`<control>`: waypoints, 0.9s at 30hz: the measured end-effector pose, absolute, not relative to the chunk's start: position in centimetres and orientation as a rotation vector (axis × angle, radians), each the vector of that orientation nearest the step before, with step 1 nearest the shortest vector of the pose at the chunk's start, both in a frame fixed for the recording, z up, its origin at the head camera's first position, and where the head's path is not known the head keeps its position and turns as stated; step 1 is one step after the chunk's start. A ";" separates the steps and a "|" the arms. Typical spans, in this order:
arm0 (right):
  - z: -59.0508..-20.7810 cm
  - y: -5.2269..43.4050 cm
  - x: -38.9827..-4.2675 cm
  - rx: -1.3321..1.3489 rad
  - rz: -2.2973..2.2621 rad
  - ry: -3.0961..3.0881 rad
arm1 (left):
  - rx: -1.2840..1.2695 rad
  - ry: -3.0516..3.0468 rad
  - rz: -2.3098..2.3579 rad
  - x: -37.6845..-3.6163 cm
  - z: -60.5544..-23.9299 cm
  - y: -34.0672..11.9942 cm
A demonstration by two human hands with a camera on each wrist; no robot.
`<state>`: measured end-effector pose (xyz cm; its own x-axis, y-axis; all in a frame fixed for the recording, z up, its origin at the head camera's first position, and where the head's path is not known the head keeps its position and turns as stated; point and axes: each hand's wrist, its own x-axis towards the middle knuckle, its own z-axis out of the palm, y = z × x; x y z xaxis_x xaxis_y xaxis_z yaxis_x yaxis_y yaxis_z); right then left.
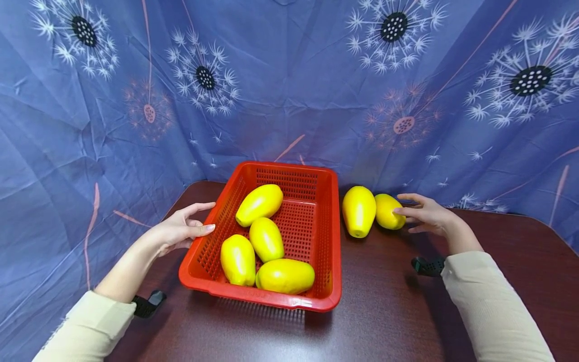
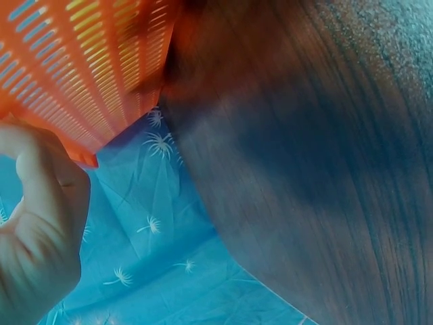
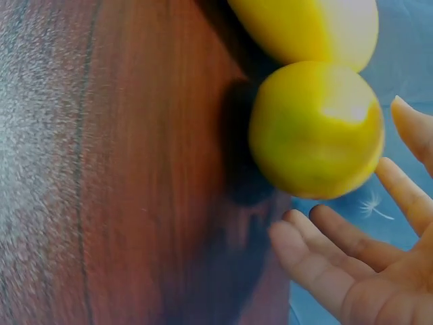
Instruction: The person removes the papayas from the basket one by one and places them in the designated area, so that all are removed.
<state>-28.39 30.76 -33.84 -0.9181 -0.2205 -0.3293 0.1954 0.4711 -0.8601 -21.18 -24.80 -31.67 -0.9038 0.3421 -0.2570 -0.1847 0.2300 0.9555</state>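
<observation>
My left hand (image 1: pixel 178 229) is at the left rim of a red plastic basket (image 1: pixel 335 241), thumb and forefinger over the edge; in the left wrist view the fingers curl beside the slotted wall. Inside the basket lie several yellow papayas (image 1: pixel 260 205). To its right on the table are two more: a long papaya (image 1: pixel 359 211) and a rounder-looking one (image 1: pixel 388 212). My right hand (image 1: pixel 427 216) is at the right side of the rounder papaya, fingers spread and loosely bent. In the right wrist view its fingertips are close to that papaya (image 3: pixel 318 132), not wrapped around it.
Everything stands on a dark brown wooden table (image 1: pixel 384 301). A blue cloth (image 1: pixel 289 90) with dandelion prints hangs right behind the table and along its left side. Black straps with small devices sit at both wrists.
</observation>
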 end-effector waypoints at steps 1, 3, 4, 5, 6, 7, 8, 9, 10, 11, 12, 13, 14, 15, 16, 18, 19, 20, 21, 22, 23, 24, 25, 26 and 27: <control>-33.6 30.9 -28.3 -0.025 -1.428 2.337 | 0.144 2.095 1.714 -21.2 -31.6 -24.8; -32.9 31.1 -28.2 -0.036 -1.408 2.364 | 0.145 2.098 1.710 -21.3 -31.6 -24.7; -32.5 31.1 -28.1 -0.046 -1.399 2.377 | 0.147 2.100 1.708 -21.3 -31.5 -24.7; -32.0 31.1 -28.1 -0.056 -1.388 2.393 | 0.147 2.102 1.706 -21.3 -31.5 -24.7; -31.5 31.1 -28.1 -0.069 -1.382 2.404 | 0.145 2.103 1.705 -21.3 -31.5 -24.7; -31.0 30.9 -28.1 -0.078 -1.382 2.412 | 0.145 2.106 1.704 -21.3 -31.4 -24.7; -30.4 30.7 -28.2 -0.088 -1.383 2.415 | 0.145 2.109 1.704 -21.3 -31.4 -24.7; -29.9 30.4 -28.2 -0.098 -1.388 2.413 | 0.145 2.111 1.703 -21.3 -31.5 -24.8; -29.4 30.1 -28.2 -0.110 -1.392 2.408 | 0.144 2.112 1.702 -21.3 -31.5 -24.8; -29.0 29.7 -28.2 -0.118 -1.395 2.401 | 0.142 2.113 1.701 -21.2 -31.5 -24.8; -28.6 29.2 -28.3 -0.129 -1.406 2.388 | 0.138 2.115 1.700 -21.2 -31.6 -24.7; -28.2 28.7 -28.3 -0.145 -1.423 2.369 | 0.143 2.120 1.698 -21.2 -31.5 -24.7; -27.9 28.3 -28.4 -0.163 -1.436 2.348 | 0.147 2.125 1.695 -21.1 -31.5 -24.7; -27.6 27.7 -28.4 -0.181 -1.448 2.328 | 0.145 2.129 1.692 -21.1 -31.5 -24.7; -27.3 27.1 -28.4 -0.198 -1.462 2.306 | 0.149 2.131 1.690 -21.0 -31.5 -24.6; -26.8 25.8 -28.5 -0.234 -1.494 2.262 | 0.150 2.135 1.689 -21.0 -31.5 -24.6; -26.6 25.1 -28.5 -0.254 -1.507 2.239 | 0.152 2.134 1.690 -21.0 -31.5 -24.5; -26.3 24.4 -28.5 -0.268 -1.512 2.223 | 0.146 2.133 1.692 -21.1 -31.5 -24.5; -26.1 23.6 -28.6 -0.287 -1.518 2.210 | 0.140 2.131 1.695 -21.1 -31.5 -24.6; -26.0 22.8 -28.6 -0.306 -1.521 2.196 | 0.141 2.129 1.697 -21.1 -31.5 -24.6; -25.8 22.0 -28.7 -0.327 -1.518 2.184 | 0.133 2.127 1.699 -21.2 -31.5 -24.6; -25.7 21.3 -28.8 -0.346 -1.511 2.176 | 0.139 2.124 1.701 -21.2 -31.5 -24.6; -25.6 20.5 -28.9 -0.362 -1.505 2.167 | 0.139 2.122 1.702 -21.2 -31.5 -24.6; -25.6 19.8 -29.0 -0.375 -1.498 2.158 | 0.138 2.123 1.701 -21.1 -31.6 -24.6; -25.6 19.0 -29.1 -0.393 -1.491 2.148 | 0.138 2.122 1.702 -21.1 -31.6 -24.6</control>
<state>-29.08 19.05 -25.58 -0.8373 -0.4960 -0.2300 0.0423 0.3607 -0.9317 -21.11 -24.64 -31.56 -0.9089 0.3294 -0.2556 -0.1778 0.2481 0.9523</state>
